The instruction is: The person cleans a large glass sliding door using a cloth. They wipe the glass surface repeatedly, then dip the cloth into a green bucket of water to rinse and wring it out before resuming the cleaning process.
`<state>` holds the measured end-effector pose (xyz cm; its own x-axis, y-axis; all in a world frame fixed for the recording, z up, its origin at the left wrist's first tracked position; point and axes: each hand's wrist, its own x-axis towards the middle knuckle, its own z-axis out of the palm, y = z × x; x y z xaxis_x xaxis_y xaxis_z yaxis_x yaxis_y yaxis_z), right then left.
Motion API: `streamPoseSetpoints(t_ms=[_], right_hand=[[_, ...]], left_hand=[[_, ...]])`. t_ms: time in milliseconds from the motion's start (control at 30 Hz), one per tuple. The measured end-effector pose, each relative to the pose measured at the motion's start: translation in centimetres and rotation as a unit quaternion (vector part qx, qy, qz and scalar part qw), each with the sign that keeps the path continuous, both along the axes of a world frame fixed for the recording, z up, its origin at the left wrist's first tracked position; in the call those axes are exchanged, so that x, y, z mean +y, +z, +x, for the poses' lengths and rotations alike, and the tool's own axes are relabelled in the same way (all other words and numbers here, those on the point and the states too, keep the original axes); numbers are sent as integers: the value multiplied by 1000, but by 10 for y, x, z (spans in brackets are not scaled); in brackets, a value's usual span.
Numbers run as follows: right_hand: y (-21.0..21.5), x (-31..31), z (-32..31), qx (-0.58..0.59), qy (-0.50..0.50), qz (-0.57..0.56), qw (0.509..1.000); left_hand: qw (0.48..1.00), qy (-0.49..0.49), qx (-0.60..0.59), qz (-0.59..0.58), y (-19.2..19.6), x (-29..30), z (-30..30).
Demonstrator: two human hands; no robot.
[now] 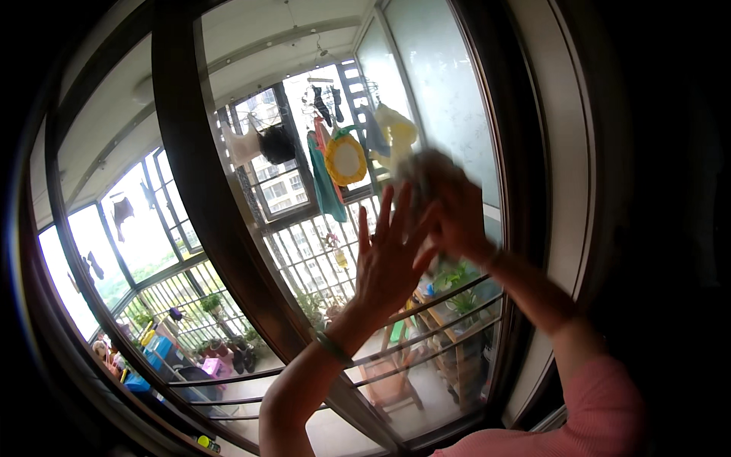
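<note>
- The glass pane (449,99) ended at a dark left upright (202,183) and a dark right upright (528,190); dark bars (457,291) crossed its lower part.
- Broad open room for moving lay before the pane's upper left; on its right side, the right hand (458,221) had less space before the edge.
- The grey cloth (428,169) was at the pane's right-centre, bunched, its outline blurred.
- The right hand's grip was closed over the cloth.
- The left hand (387,266), fingers spread, held nothing before the pane's centre; whether it touched glass, I couldn't tell.
</note>
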<state>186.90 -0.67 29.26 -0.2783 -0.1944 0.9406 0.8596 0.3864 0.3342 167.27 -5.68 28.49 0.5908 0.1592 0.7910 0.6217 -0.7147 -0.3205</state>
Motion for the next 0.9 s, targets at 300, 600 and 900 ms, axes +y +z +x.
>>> streamPoseSetpoints(t_ms=[300, 600, 900], right_hand=[[-173, -42, 4, 44, -100, -202, 973], [170, 12, 37, 74, -120, 75, 987], [277, -14, 83, -69, -69, 235, 967]], left_hand=[[988, -77, 116, -66, -58, 11, 27], [996, -21, 34, 77, 47, 7, 36], [992, -39, -11, 115, 72, 2, 41]])
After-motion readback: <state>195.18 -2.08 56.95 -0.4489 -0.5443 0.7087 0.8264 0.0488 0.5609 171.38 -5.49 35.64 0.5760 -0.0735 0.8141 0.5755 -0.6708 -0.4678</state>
